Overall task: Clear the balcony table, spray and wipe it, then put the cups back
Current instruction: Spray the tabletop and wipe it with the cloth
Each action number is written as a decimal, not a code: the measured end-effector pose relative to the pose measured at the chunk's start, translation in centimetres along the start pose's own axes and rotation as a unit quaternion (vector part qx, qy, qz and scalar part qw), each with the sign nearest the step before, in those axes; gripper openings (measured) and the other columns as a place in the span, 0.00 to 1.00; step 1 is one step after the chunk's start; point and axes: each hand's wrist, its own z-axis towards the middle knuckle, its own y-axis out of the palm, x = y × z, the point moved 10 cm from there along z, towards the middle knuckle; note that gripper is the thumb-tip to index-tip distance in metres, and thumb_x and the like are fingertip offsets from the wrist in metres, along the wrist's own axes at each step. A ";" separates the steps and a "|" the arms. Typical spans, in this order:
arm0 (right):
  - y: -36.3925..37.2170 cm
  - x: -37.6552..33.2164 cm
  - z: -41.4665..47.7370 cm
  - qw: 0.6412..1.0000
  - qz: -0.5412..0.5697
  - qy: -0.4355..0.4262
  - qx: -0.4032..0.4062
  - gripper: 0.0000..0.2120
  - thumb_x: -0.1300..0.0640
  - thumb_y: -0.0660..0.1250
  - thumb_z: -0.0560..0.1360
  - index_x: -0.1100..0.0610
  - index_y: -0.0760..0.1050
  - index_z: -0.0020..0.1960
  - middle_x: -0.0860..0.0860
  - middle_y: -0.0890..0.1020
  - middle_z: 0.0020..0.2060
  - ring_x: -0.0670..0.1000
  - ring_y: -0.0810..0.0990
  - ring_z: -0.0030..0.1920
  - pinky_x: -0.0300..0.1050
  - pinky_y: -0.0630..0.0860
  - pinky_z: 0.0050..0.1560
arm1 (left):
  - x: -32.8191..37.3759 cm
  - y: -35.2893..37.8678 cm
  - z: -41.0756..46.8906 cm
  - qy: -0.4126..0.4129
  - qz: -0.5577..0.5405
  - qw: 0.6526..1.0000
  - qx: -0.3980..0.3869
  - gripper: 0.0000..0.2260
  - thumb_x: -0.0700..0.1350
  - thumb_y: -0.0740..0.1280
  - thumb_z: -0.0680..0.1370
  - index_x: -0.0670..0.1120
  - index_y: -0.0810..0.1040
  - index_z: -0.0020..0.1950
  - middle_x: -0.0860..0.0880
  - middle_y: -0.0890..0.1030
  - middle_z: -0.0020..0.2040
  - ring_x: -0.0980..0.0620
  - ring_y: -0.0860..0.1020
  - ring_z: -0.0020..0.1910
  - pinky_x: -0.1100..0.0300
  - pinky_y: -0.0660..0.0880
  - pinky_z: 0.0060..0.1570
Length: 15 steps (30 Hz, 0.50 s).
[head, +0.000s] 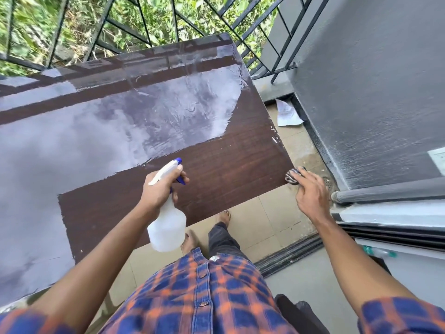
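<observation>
- My left hand (159, 186) is wrapped tight round the neck of the spray bottle (168, 227), one finger on the blue trigger, nozzle aimed over the table (228, 160).
- The bottle hangs over the table's near edge.
- My right hand (310, 191) has its fingers curled over a bunched striped cloth (292, 175) at the table's near right corner; I can't tell whether they touch.
- The tabletop is glossy and wet-looking.
- A sheet of paper (287, 113) lies on the floor by the wall.

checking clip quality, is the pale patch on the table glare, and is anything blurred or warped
Head view: pale patches on the table are sky glare, hiding the grain; the wide lens bows the railing and table edges; the shirt is slightly blurred; the bottle is sharp.
</observation>
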 end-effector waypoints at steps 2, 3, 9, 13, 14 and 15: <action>-0.4 -2.8 1.8 1.000 0.001 -0.029 0.008 0.25 0.67 0.66 0.75 0.44 0.79 0.66 0.45 0.78 0.68 0.54 0.74 0.62 0.55 0.73 0.60 | 0.2 0.7 0.1 0.001 -0.002 1.000 -0.006 0.15 0.51 0.69 0.82 0.39 0.83 0.46 0.38 0.85 0.47 0.43 0.69 0.28 0.60 0.69 0.24; -0.1 -4.1 2.9 0.999 0.001 -0.043 -0.001 0.25 0.66 0.66 0.75 0.43 0.80 0.65 0.44 0.78 0.68 0.53 0.74 0.62 0.54 0.72 0.59 | 0.2 0.9 0.2 0.000 -0.004 1.000 -0.005 0.15 0.51 0.69 0.82 0.40 0.83 0.46 0.38 0.85 0.47 0.43 0.69 0.28 0.60 0.69 0.24; 3.2 -6.0 5.2 0.994 -0.030 -0.080 -0.074 0.26 0.66 0.64 0.73 0.41 0.81 0.62 0.42 0.77 0.69 0.55 0.74 0.64 0.57 0.76 0.60 | 0.9 1.7 0.7 -0.005 -0.012 1.000 0.003 0.16 0.52 0.69 0.82 0.39 0.83 0.46 0.41 0.86 0.45 0.46 0.68 0.24 0.60 0.69 0.25; 1.8 -1.8 0.7 0.995 -0.035 -0.057 -0.070 0.28 0.69 0.66 0.72 0.43 0.81 0.62 0.44 0.78 0.68 0.55 0.74 0.62 0.57 0.77 0.57 | 0.8 1.4 0.8 -0.009 -0.021 1.000 0.013 0.16 0.51 0.69 0.82 0.38 0.83 0.47 0.42 0.86 0.44 0.47 0.67 0.21 0.61 0.69 0.25; 1.4 -0.2 -0.4 0.996 -0.035 -0.034 -0.069 0.27 0.69 0.66 0.72 0.43 0.81 0.62 0.45 0.78 0.68 0.55 0.74 0.62 0.59 0.77 0.57 | 0.8 1.3 0.8 -0.008 -0.023 1.000 0.015 0.15 0.51 0.69 0.82 0.39 0.83 0.46 0.42 0.86 0.44 0.47 0.67 0.21 0.61 0.69 0.24; 1.0 1.3 -1.2 0.997 -0.034 -0.007 -0.063 0.27 0.69 0.67 0.72 0.44 0.81 0.62 0.45 0.79 0.67 0.55 0.74 0.62 0.60 0.77 0.58 | 0.7 1.3 0.8 -0.006 -0.025 1.000 0.014 0.15 0.51 0.69 0.82 0.40 0.83 0.45 0.42 0.86 0.44 0.46 0.68 0.21 0.61 0.69 0.24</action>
